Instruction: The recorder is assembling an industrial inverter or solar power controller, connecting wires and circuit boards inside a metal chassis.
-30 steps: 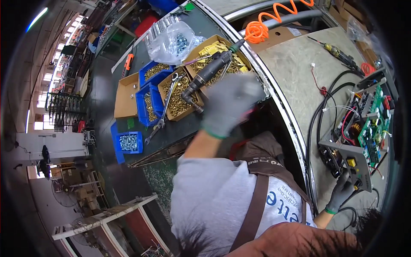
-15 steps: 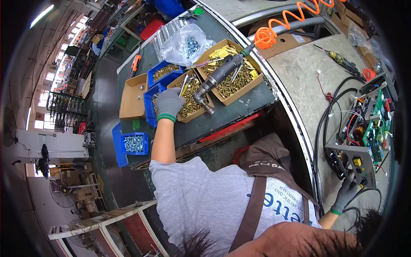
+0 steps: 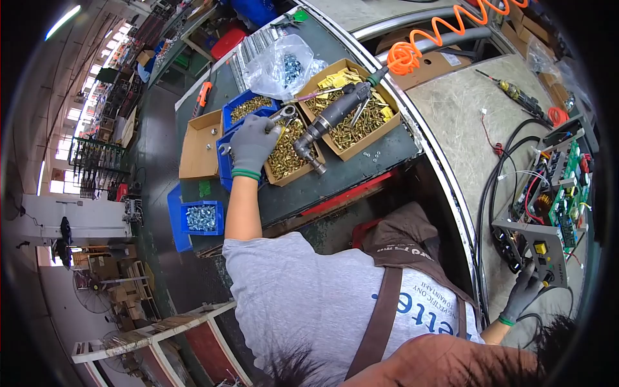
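Observation:
My left hand (image 3: 253, 145), in a grey glove with a green cuff, is closed around a ratchet wrench. The ring head of the wrench (image 3: 287, 112) sticks out past my fingers, above a cardboard box of brass-coloured screws (image 3: 284, 158). A slim yellow piece (image 3: 282, 132) shows beside my fingertips; its kind is unclear. Far to the right, my gloved right hand (image 3: 523, 291) grips the lower edge of a grey metal panel (image 3: 540, 253) with a yellow switch. That panel belongs to an open electronic unit with green circuit boards (image 3: 566, 193). Some right fingers are hidden.
An angled power driver (image 3: 335, 115) lies across a second screw box (image 3: 380, 126), joined to an orange coiled hose (image 3: 403, 58). Blue bins (image 3: 216, 226) and an open cardboard box (image 3: 196, 161) stand left. Another driver (image 3: 516, 93) and black cables (image 3: 493, 187) lie on the right bench.
My left hand has shifted slightly up, and the wrench has turned so its other end shows left of my hand. My right hand stays at the panel.

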Action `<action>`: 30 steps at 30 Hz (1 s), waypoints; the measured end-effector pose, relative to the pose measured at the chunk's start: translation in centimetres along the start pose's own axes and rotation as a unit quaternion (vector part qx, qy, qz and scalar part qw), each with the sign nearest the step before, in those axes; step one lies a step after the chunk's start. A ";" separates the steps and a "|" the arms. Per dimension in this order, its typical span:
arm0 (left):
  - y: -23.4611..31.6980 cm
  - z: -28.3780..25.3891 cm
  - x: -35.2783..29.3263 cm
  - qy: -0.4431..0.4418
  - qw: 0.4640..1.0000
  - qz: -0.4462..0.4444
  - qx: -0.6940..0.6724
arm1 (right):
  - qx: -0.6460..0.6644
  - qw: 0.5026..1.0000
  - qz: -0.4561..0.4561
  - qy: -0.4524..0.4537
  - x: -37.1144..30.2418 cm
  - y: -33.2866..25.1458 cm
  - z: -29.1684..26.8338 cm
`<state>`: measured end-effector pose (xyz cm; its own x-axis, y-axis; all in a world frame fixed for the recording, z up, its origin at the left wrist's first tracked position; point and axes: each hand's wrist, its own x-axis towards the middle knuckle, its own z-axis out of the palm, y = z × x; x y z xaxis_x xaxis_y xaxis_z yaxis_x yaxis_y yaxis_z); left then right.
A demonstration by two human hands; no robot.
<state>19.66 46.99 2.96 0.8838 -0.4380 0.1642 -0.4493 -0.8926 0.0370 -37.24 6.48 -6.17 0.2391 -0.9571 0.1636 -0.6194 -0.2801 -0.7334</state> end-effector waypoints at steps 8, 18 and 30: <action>0.4 0.9 0.2 -0.131 0.987 -0.090 -0.035 | 0.026 0.999 -0.019 0.013 -0.1 -0.5 0.4; -1.1 1.0 0.1 -0.049 0.994 0.023 0.099 | 0.039 0.999 -0.023 -0.015 -0.2 -1.5 0.1; 20.4 -6.5 -8.9 0.071 0.802 0.309 -0.506 | -0.096 0.994 -0.043 0.015 -0.3 -1.8 -1.1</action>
<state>1.74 33.39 8.67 0.4604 -0.6831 0.5670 -0.7349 0.0651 0.6751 -37.06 7.20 -4.17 0.2775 -0.9298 0.2416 -0.7293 -0.3676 -0.5770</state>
